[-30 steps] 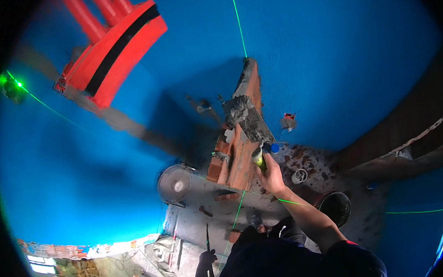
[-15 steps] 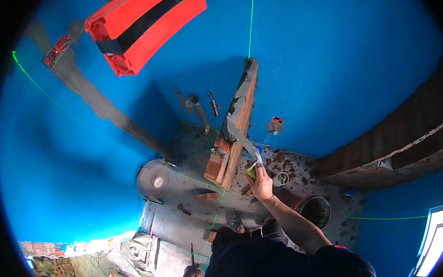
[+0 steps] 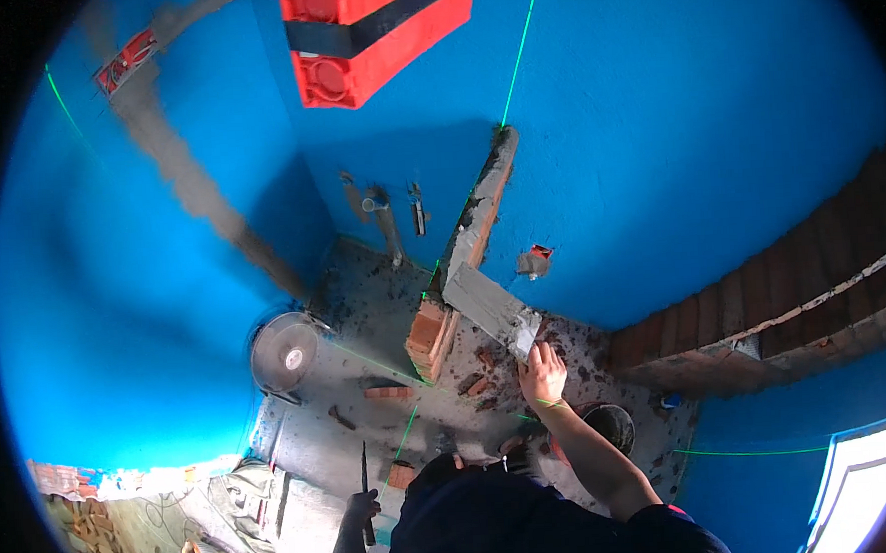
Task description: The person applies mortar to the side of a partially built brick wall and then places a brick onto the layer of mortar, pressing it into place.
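Observation:
My right hand (image 3: 541,373) is closed on a trowel whose broad grey, mortar-smeared blade (image 3: 485,306) reaches up-left to the side of a narrow brick partition (image 3: 432,332) with grey mortar along its top. The trowel's handle is hidden by my hand. At lower left, my left hand (image 3: 362,506) is closed round a long, thin, dark tool (image 3: 367,466) held upright; its exact kind I cannot make out. Green laser lines cross the wall and floor near the partition.
A red plastic block (image 3: 389,19) hangs at the top against blue walls. Left are a standing fan (image 3: 277,350) and rubble; right are a brick ledge (image 3: 740,301), a bucket (image 3: 612,433) and a bright window (image 3: 859,475). Brick pieces and debris lie on the floor (image 3: 358,376).
My right hand and trowel have moved down from the partition's top, and the blade, earlier piled with mortar, now lies broad side up against it. The whole view has shifted with my head.

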Demonstrator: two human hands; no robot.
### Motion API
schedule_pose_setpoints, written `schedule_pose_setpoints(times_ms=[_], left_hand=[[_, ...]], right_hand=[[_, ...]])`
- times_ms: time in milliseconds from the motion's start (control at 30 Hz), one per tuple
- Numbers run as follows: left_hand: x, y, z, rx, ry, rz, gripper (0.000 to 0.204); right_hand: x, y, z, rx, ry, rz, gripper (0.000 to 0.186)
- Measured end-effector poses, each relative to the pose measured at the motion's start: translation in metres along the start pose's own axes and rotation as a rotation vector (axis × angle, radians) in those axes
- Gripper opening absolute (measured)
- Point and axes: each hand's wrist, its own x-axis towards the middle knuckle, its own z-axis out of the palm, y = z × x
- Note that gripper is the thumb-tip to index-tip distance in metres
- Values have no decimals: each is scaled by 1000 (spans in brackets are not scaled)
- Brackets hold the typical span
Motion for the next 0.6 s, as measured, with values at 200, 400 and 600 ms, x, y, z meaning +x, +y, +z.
schedule_pose_setpoints(times_ms=[200,400,600], left_hand=[[-9,15,14,-107,164,-203,28],[-13,-1,-3,-189,98,-8,38],[-11,46,0,-234,88,5,38]], right_hand=[[-16,8,0,35,-79,108,30],[-17,-35,-7,515,-121,182,29],[-1,-75,32,556,-89,173,30]])
